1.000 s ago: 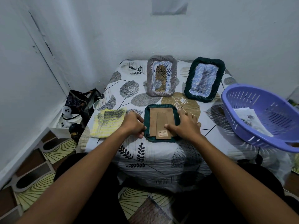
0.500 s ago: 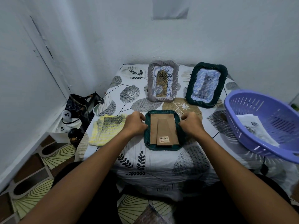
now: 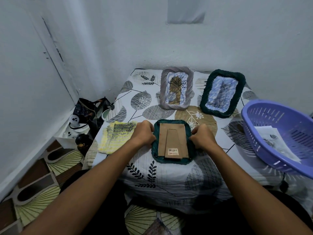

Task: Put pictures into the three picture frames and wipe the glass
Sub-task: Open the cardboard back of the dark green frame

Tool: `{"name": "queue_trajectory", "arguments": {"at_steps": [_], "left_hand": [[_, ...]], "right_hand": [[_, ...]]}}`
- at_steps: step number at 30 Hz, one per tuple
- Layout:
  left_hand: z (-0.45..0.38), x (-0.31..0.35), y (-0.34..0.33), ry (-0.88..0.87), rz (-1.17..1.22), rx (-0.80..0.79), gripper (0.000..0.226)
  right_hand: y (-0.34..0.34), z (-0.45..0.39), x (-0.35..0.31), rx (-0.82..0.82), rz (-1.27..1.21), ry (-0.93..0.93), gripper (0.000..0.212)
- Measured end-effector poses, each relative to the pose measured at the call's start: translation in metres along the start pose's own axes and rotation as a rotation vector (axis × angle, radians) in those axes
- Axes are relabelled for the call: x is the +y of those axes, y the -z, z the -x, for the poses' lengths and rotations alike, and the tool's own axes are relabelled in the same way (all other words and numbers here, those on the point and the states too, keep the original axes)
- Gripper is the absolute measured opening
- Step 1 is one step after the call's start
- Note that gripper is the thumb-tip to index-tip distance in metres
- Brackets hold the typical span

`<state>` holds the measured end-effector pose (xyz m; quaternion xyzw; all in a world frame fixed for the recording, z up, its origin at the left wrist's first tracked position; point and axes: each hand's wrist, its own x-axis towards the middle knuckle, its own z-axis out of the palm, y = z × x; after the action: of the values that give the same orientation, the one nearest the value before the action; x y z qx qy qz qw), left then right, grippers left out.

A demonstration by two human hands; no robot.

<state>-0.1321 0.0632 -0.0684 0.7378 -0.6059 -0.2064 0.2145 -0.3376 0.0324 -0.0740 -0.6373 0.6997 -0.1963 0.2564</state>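
While both hands [image 3: 144,133] [image 3: 202,137] grip one face-down frame [image 3: 172,141], fingers curled — two frames [image 3: 176,90] [image 3: 222,93] upright; one basket [image 3: 277,133]

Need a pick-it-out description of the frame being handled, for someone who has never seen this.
On the leaf-print tablecloth, near the front edge, lies the dark green woven frame between both hands. Unlike the grey woven frame and green upright frame behind, it lies face-down, brown cardboard backing up.

Left hand [image 3: 144,133], right hand [image 3: 202,137], fingers curled
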Motion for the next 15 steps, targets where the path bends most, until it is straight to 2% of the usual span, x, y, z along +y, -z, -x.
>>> {"name": "queue_trajectory", "arguments": {"at_steps": [3,6,7,11,15], "left_hand": [[0.001,-0.005,0.010,-0.038,-0.002,0.054,0.023],[0.000,-0.019,0.035,-0.024,-0.013,0.141,0.033],[0.000,-0.027,0.046,0.000,-0.018,0.174,0.031],[0.007,-0.072,0.082,0.126,-0.064,0.207,0.035],[0.020,-0.110,0.093,0.221,-0.029,0.186,0.044]], "right_hand": [[0.004,0.005,-0.011,0.057,0.011,0.011,0.010],[0.001,0.008,-0.036,0.033,-0.119,0.086,0.009],[-0.003,0.010,-0.047,-0.013,-0.184,0.114,0.002],[-0.033,0.017,-0.089,-0.259,-0.420,0.106,0.015],[-0.067,0.026,-0.117,-0.398,-0.367,0.126,0.007]]}}
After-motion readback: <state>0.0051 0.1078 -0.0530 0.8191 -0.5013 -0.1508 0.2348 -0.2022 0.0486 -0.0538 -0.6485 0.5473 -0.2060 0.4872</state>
